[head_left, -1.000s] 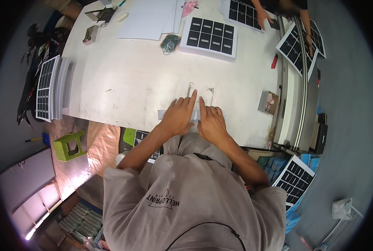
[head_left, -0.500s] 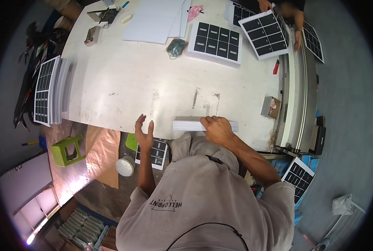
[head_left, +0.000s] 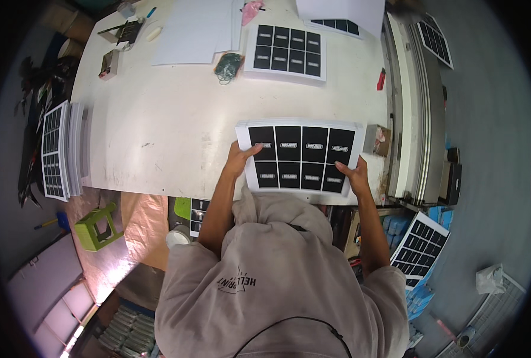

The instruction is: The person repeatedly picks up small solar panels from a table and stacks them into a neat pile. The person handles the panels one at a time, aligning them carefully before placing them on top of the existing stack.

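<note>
A white panel with a grid of black square cells (head_left: 301,156) lies flat at the near edge of the white worktable (head_left: 170,125). My left hand (head_left: 240,159) grips its left edge, thumb on top. My right hand (head_left: 352,176) grips its lower right corner. Both forearms reach up from my grey hooded top at the bottom of the view.
A second black-cell panel (head_left: 288,51) lies further back, beside a green coil (head_left: 228,64) and white sheets (head_left: 194,30). A stack of panels (head_left: 56,149) leans at the table's left end. A small box (head_left: 377,139) sits right of my panel. More panels (head_left: 417,247) and a green stool (head_left: 98,225) are on the floor.
The black-cell panel was not on the table's near edge before; both hands have brought it up and now hold it flat there. My left hand came up from below the table.
</note>
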Action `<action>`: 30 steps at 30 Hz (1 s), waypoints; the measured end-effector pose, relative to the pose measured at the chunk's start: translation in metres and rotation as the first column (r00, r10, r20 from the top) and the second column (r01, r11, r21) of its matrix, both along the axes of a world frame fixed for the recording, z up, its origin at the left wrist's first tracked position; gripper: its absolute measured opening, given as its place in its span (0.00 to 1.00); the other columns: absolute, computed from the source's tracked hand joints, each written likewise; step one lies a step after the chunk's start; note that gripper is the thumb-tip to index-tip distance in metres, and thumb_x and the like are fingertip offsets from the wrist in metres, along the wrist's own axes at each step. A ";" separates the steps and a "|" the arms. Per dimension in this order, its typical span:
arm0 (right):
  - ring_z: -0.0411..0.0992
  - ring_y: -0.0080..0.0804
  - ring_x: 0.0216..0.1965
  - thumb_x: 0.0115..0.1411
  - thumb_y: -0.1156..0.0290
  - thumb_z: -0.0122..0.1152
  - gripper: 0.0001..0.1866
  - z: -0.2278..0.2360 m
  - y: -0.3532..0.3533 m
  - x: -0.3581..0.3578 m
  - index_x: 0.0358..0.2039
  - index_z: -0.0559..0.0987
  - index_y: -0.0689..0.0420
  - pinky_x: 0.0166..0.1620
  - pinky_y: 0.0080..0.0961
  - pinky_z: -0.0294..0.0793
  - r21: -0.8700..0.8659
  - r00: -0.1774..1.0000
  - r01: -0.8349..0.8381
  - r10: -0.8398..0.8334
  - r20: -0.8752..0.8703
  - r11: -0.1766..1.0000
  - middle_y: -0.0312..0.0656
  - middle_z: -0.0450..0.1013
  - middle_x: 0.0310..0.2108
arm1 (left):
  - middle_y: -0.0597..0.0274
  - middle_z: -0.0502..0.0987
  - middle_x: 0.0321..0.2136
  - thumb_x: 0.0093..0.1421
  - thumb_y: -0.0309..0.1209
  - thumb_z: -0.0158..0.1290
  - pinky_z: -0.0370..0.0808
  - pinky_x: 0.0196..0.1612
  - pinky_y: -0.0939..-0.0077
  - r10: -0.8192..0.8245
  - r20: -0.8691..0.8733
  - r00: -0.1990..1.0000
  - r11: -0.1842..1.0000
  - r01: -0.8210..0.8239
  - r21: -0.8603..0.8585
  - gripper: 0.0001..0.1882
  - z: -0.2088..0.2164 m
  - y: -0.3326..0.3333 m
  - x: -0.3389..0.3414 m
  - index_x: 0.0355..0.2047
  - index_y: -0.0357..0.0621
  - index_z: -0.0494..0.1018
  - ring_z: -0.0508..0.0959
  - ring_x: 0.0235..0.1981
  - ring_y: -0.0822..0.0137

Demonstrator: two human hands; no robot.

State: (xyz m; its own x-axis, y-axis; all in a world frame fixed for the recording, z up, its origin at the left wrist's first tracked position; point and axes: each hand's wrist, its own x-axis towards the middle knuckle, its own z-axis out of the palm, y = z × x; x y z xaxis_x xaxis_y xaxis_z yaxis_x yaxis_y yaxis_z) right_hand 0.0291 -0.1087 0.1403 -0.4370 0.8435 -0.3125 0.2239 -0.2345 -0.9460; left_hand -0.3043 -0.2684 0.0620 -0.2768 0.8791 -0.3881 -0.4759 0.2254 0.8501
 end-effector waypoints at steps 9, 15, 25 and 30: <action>0.73 0.39 0.56 0.52 0.82 0.65 0.20 -0.152 -0.031 0.056 0.48 0.78 0.62 0.65 0.35 0.64 0.217 0.994 -0.106 0.104 0.019 0.971 0.47 0.78 0.47 | 0.54 0.80 0.48 0.51 0.18 0.65 0.73 0.57 0.68 -0.282 -0.550 0.786 0.938 0.345 0.013 0.22 -0.023 -0.024 0.016 0.48 0.40 0.77 0.76 0.55 0.61; 0.68 0.42 0.62 0.55 0.73 0.63 0.23 -0.136 -0.052 0.082 0.53 0.76 0.61 0.69 0.40 0.57 0.228 0.975 -0.217 0.223 0.002 0.949 0.49 0.73 0.56 | 0.48 0.76 0.55 0.48 0.34 0.65 0.69 0.62 0.57 -0.404 -0.749 0.526 0.871 0.470 -0.139 0.29 -0.004 -0.046 0.014 0.53 0.41 0.76 0.73 0.59 0.48; 0.59 0.52 0.68 0.63 0.64 0.55 0.31 -0.081 0.000 0.080 0.64 0.65 0.62 0.68 0.41 0.57 -0.415 0.144 -0.752 0.742 0.655 0.512 0.57 0.61 0.65 | 0.53 0.73 0.58 0.50 0.38 0.61 0.69 0.63 0.56 -0.522 -0.757 0.393 0.797 0.541 -0.269 0.30 -0.003 -0.079 0.023 0.55 0.46 0.75 0.69 0.62 0.45; 0.55 0.53 0.69 0.69 0.43 0.44 0.38 -0.030 -0.054 -0.076 0.69 0.59 0.58 0.70 0.40 0.53 -0.210 0.564 -0.798 0.823 0.074 0.565 0.55 0.55 0.69 | 0.54 0.74 0.58 0.51 0.35 0.58 0.67 0.64 0.57 -0.544 -0.742 0.392 0.789 0.540 -0.293 0.29 -0.007 -0.085 0.023 0.55 0.46 0.75 0.68 0.63 0.47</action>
State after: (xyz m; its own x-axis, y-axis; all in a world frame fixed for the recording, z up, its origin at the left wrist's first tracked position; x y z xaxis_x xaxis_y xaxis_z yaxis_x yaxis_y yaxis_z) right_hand -0.0474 -0.1626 0.1106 -0.8520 0.0991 -0.5140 0.5162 -0.0040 -0.8564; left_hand -0.2810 -0.3537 0.0550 0.0774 0.9551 -0.2859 0.5685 0.1933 0.7997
